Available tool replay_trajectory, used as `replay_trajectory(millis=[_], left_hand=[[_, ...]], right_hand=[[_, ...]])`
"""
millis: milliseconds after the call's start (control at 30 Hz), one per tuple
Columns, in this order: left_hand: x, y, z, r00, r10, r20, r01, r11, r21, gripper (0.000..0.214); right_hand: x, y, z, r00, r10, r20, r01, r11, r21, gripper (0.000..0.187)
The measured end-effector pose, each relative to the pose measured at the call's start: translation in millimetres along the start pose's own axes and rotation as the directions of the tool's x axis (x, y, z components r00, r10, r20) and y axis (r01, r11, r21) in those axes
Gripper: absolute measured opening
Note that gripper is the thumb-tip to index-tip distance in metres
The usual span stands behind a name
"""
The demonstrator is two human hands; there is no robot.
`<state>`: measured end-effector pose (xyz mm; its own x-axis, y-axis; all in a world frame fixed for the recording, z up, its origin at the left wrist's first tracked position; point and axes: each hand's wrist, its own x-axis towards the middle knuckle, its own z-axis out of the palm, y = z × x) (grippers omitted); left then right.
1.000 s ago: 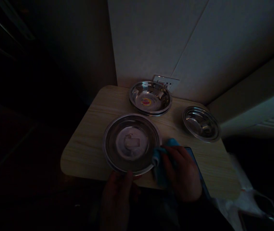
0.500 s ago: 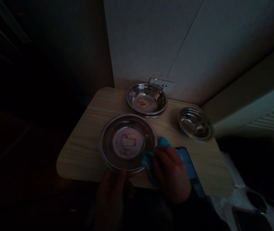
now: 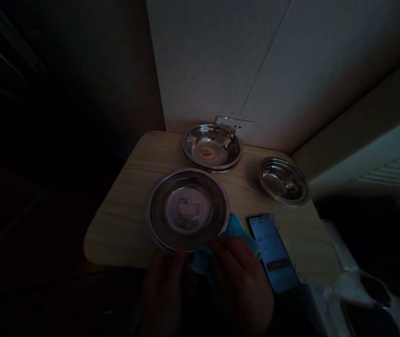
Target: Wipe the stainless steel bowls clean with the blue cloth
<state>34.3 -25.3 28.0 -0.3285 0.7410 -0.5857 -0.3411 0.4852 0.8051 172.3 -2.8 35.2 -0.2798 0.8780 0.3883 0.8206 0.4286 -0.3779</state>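
A round, shallow metal basin (image 3: pixel 188 210) with a rectangular mark on its bottom lies near the front of the small wooden table. My left hand (image 3: pixel 165 276) pinches its near rim, thumb on top. My right hand (image 3: pixel 240 276) is closed on a blue cloth (image 3: pixel 233 229) and presses it against the basin's near right rim. Part of the cloth is hidden under the fingers. Just right of that hand, a phone (image 3: pixel 273 252) with a lit screen rests on the table.
Behind the basin stand stacked metal basins (image 3: pixel 212 147), the top one with a coloured sticker. Metal bowls (image 3: pixel 284 182) sit at the right by the wall. A wall socket (image 3: pixel 234 124) is at the back. The table's front edge (image 3: pixel 122 264) is close to my hands.
My right hand has slid the cloth along the rim, down and slightly left, uncovering more of the phone. My left hand keeps its hold on the basin.
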Motion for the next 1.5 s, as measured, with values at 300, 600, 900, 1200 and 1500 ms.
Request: replay_trajectory(millis=[300, 600, 900, 1200, 1500], left_hand=[[-8.9, 13.8, 0.8, 1.000, -0.009, -0.013, 0.010, 0.999, 0.052, 0.028], [-4.9, 6.9, 2.7, 0.999, -0.037, -0.013, 0.037, 0.999, 0.016, 0.032], [-0.9, -1.7, -4.5, 1.000, -0.006, 0.006, 0.006, 0.999, 0.050, 0.028], [-3.7, 0.9, 1.2, 0.999, 0.021, -0.043, -0.021, 1.000, -0.005, 0.026], [-4.7, 9.1, -3.9, 1.000, 0.017, -0.021, -0.015, 0.996, 0.091, 0.028]], right_hand=[[37.0, 62.1, -10.3, 0.997, 0.068, -0.045, -0.072, 0.993, -0.093, 0.025], [9.8, 42.1, -41.9, 0.987, 0.143, -0.067, -0.137, 0.987, 0.087, 0.021], [8.6, 5.2, -1.1, 0.997, -0.060, -0.051, 0.057, 0.996, -0.069, 0.020], [1.6, 7.9, 2.3, 0.998, -0.015, -0.062, 0.016, 1.000, 0.014, 0.023], [17.0, 35.6, 3.2, 0.988, 0.107, -0.108, -0.101, 0.993, 0.062, 0.024]])
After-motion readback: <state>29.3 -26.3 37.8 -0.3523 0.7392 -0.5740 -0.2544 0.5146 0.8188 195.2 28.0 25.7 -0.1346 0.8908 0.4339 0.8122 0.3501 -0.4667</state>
